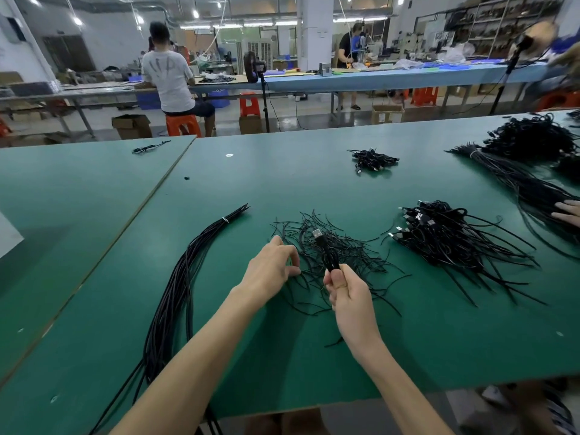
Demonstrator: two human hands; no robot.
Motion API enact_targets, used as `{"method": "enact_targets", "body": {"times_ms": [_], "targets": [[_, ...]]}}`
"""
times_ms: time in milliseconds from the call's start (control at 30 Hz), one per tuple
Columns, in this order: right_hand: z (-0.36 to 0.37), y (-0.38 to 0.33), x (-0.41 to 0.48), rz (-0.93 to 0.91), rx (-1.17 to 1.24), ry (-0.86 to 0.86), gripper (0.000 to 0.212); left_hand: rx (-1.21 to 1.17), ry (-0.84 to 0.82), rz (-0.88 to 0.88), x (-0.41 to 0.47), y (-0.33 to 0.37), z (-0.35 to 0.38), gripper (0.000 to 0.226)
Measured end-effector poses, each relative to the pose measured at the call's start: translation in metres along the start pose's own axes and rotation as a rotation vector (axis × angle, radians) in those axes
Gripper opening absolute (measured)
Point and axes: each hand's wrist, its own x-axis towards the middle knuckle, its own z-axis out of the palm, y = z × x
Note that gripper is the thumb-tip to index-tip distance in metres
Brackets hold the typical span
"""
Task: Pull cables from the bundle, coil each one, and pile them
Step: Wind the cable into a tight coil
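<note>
A long bundle of black cables (175, 287), bound with a white tie near its far end, lies on the green table (282, 177) to my left and hangs over the front edge. My right hand (342, 293) grips a coiled black cable (326, 249) upright, its USB plug pointing up. Under it lies a loose heap of thin black twist ties (339, 255). My left hand (273, 268) reaches into the left edge of that heap, thumb and fingers pinching at a tie. A pile of coiled, tied cables (445, 237) sits to the right.
A smaller pile of coiled cables (373, 160) lies farther back. At the far right lie another large bundle (518, 180) and cable heap (533, 136), with another person's hand (568, 211) on them. A single cable (150, 147) lies far left. People work at benches behind.
</note>
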Motion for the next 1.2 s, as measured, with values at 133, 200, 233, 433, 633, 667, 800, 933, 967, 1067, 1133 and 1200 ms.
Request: {"method": "enact_targets", "body": {"times_ms": [133, 200, 233, 433, 633, 667, 800, 933, 967, 1067, 1133, 1200], "targets": [[-0.002, 0.002, 0.0, 0.01, -0.009, 0.01, 0.038, 0.041, -0.021, -0.031, 0.004, -0.004, 0.001, 0.009], [-0.002, 0.002, 0.0, 0.019, -0.01, 0.012, 0.038, 0.061, 0.025, -0.005, 0.002, -0.009, 0.004, 0.009], [-0.002, 0.002, 0.0, 0.021, -0.009, 0.013, 0.038, 0.069, 0.054, 0.015, 0.001, -0.011, 0.006, 0.009], [-0.003, 0.002, 0.0, 0.027, -0.007, 0.002, 0.037, 0.129, 0.108, 0.117, -0.007, -0.023, 0.006, 0.006], [-0.002, 0.001, -0.001, 0.038, -0.001, 0.0, 0.037, 0.083, 0.187, 0.084, -0.009, -0.025, 0.009, 0.03], [-0.002, 0.001, 0.0, 0.038, 0.0, -0.001, 0.037, 0.05, 0.208, 0.059, -0.01, -0.025, 0.009, 0.033], [-0.001, 0.002, 0.0, 0.035, -0.015, -0.005, 0.036, -0.411, 0.21, -0.094, -0.011, -0.014, 0.004, 0.029], [-0.002, 0.003, 0.0, 0.036, -0.02, 0.005, 0.037, -0.875, 0.164, -0.05, -0.026, 0.003, 0.0, 0.008], [-0.003, 0.003, 0.0, 0.039, -0.021, 0.005, 0.037, -0.95, 0.125, -0.044, -0.03, 0.004, 0.0, 0.002], [-0.002, 0.004, 0.001, 0.039, -0.025, 0.001, 0.036, -1.073, -0.036, -0.008, -0.043, 0.01, 0.003, 0.022], [-0.003, 0.005, 0.001, 0.048, -0.029, 0.01, 0.036, -1.091, -0.124, 0.046, -0.048, 0.016, 0.003, 0.03], [-0.005, 0.007, 0.001, 0.08, 0.005, 0.042, 0.037, -1.094, -0.122, 0.077, -0.051, 0.021, 0.002, 0.035]]}}
